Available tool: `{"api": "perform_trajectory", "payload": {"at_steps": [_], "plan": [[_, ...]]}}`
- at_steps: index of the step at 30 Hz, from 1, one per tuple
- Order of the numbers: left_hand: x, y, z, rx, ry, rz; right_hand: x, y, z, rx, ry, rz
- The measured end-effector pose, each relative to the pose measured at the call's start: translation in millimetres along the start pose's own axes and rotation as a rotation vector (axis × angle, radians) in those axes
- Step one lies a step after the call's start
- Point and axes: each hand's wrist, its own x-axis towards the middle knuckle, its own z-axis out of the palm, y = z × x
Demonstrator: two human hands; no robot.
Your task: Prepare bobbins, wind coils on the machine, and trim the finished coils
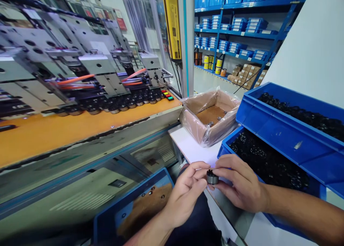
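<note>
A small round part [212,176], black on top with a metal ring, is pinched between both hands at the lower middle. My left hand [186,194] holds it from the left with thumb and fingertips. My right hand [239,183] grips it from the right, fingers curled. Both hands hover over the edge of a white table [190,145], just in front of a blue bin [271,163] filled with black round parts.
A second blue bin [295,111] of black parts is stacked behind the first. A plastic-lined cardboard box [209,113] holds a few parts. At left stands a machine with an orange bed [53,129] and a row of fixtures. A blue tray [134,210] lies below.
</note>
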Motion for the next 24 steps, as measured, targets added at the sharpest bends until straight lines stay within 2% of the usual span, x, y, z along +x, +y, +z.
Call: {"api": "perform_trajectory", "payload": {"at_steps": [2, 5, 7, 9, 12, 15, 17, 19, 20, 22, 23, 24], "plan": [[-2.0, 3.7, -3.9, 0.228, 0.018, 0.081, -0.1, 0.4, -0.3, 0.000, 0.001, 0.000], [-0.4, 11.7, -8.8, 0.622, 0.042, 0.327, 0.0, 0.3, -0.5, -0.003, 0.001, 0.004], [4.0, 17.5, -10.6, 0.769, 0.022, 0.477, 0.0, 0.3, -0.5, -0.001, -0.009, 0.007], [9.0, 21.8, -10.9, 0.831, 0.003, 0.572, -0.3, 0.4, -0.5, -0.004, -0.023, 0.011], [10.7, 22.0, -7.6, 0.866, 0.019, 0.630, -3.7, -1.0, -0.6, 0.001, -0.048, 0.011], [5.7, 16.8, -3.2, 0.880, 0.067, 0.601, -12.9, -1.4, -0.1, -0.075, -0.093, 0.049], [6.0, 17.7, -7.7, 0.914, 0.067, 0.568, -20.5, 5.4, 1.6, -0.203, -0.102, 0.064], [10.5, 31.1, -24.9, 1.038, 0.101, 0.540, -25.8, 18.4, 5.4, -0.298, -0.080, 0.018], [13.1, 44.0, -38.4, 1.160, 0.169, 0.506, -27.5, 25.3, 7.8, -0.321, -0.064, -0.015], [17.0, 80.4, -73.4, 1.449, 0.405, 0.388, -29.7, 36.6, 12.4, -0.331, -0.052, -0.090], [18.5, 101.8, -93.8, 1.611, 0.567, 0.246, -30.9, 40.3, 14.2, -0.334, -0.054, -0.119], [20.3, 123.5, -115.2, 1.667, 0.668, 0.183, -32.2, 42.5, 15.6, -0.338, -0.051, -0.148]]}}
